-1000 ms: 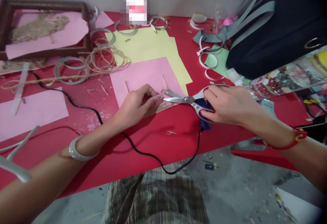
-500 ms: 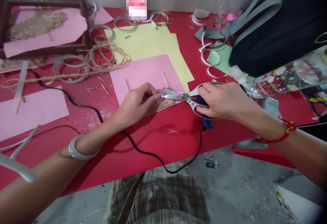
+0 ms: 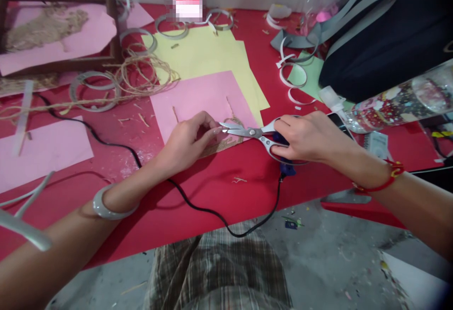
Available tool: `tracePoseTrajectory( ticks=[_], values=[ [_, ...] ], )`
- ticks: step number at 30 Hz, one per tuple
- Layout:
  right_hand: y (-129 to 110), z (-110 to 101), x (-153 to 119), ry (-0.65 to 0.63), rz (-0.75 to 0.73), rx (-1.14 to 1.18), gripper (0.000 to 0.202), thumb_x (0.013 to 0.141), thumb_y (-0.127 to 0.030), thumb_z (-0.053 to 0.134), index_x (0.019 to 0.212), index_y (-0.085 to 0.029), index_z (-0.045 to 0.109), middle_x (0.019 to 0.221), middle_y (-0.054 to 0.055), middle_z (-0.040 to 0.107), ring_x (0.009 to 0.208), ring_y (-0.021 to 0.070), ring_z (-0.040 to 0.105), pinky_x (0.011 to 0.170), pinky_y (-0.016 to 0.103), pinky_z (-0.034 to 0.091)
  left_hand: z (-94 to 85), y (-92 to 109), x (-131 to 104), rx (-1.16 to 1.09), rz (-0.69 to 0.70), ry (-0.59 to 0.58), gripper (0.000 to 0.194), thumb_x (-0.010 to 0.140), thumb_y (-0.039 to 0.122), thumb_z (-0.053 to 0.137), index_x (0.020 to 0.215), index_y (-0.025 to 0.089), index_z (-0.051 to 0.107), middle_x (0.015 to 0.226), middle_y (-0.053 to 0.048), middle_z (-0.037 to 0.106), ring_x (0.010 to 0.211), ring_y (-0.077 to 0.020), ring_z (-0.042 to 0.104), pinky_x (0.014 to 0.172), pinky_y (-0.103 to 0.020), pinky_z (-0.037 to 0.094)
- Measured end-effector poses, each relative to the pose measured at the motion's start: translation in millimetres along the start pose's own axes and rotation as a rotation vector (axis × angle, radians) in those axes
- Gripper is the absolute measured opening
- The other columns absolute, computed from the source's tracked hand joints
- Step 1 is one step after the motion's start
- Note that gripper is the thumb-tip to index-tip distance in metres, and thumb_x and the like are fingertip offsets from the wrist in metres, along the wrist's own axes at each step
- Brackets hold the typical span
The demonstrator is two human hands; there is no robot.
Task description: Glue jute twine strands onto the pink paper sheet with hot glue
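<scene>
My right hand (image 3: 304,135) grips a pair of metal scissors (image 3: 252,132), fingers through the handles, blades slightly apart and pointing left. My left hand (image 3: 193,140) is closed in a pinch right at the blade tips; what the fingertips hold is too small to make out. Below both lies a sheet of pink paper (image 3: 208,90) with twine pieces on it, and a patch of brown twine (image 3: 226,146) runs along its near edge. Partly hidden under my right hand is a blue tool (image 3: 287,168) with a black cord (image 3: 212,213).
Coiled twine (image 3: 145,76) and tape rings (image 3: 95,104) lie to the left, near a brown frame (image 3: 115,36). Yellow paper (image 3: 198,48) sits behind the pink sheet. At the right are a patterned bottle (image 3: 399,97) and a dark bag (image 3: 375,46). The cord droops over the table's front edge.
The view has shifted slightly. The scissor blades look a little wider apart than before, while both hands stay in nearly the same place.
</scene>
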State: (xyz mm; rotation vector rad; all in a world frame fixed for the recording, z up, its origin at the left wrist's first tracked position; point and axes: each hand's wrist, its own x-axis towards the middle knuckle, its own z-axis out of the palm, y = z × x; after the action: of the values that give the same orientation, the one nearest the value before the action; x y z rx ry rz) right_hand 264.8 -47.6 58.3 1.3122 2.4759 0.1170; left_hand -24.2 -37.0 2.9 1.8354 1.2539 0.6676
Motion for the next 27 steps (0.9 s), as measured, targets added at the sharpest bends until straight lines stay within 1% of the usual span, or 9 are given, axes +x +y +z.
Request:
tracePoseTrajectory(
  ticks=[6,14,20,27],
  values=[
    [-1.8,2.2,-1.0,-0.059,0.013,0.021,0.033,0.096,-0.042,0.051,0.101,-0.017,0.072,0.095,0.015,0.076,0.067,0.0222,0.058,0.061,0.036,0.016,0.7,-1.0,0.1,-0.003,0.026,0.006,0.015,0.099,0.034,0.06,0.093,0.021,0.06,0.083,-0.002,0.071,0.076,-0.0173,0.063,0.072,-0.029,0.048],
    [-4.1,2.0,-3.0,-0.065,0.012,0.016,0.036,0.097,-0.043,0.048,0.102,-0.018,0.073,0.096,0.015,0.077,0.068,0.0237,0.06,0.061,0.036,0.018,1.3,0.6,-0.8,0.005,-0.006,0.011,0.021,0.1,0.04,0.06,0.093,0.021,0.059,0.079,-0.002,0.068,0.072,-0.0175,0.06,0.065,-0.028,0.043],
    [-4.7,2.5,-3.0,-0.082,0.011,0.036,0.037,0.097,-0.043,0.048,0.102,-0.017,0.073,0.098,0.017,0.077,0.071,0.0256,0.063,0.061,0.036,0.018,1.7,-1.5,-0.5,0.005,0.008,0.017,0.018,0.102,0.037,0.059,0.093,0.021,0.059,0.078,-0.001,0.068,0.071,-0.0167,0.061,0.067,-0.028,0.043],
    [-7.1,-0.6,-3.2,-0.108,0.024,0.062,0.039,0.097,-0.042,0.046,0.103,-0.016,0.074,0.098,0.017,0.077,0.074,0.0263,0.065,0.062,0.035,0.019,1.6,-1.7,0.7,0.04,0.025,0.039,0.016,0.1,0.032,0.061,0.089,0.021,0.058,0.076,-0.001,0.066,0.066,-0.0152,0.056,0.063,-0.029,0.04]
  ],
)
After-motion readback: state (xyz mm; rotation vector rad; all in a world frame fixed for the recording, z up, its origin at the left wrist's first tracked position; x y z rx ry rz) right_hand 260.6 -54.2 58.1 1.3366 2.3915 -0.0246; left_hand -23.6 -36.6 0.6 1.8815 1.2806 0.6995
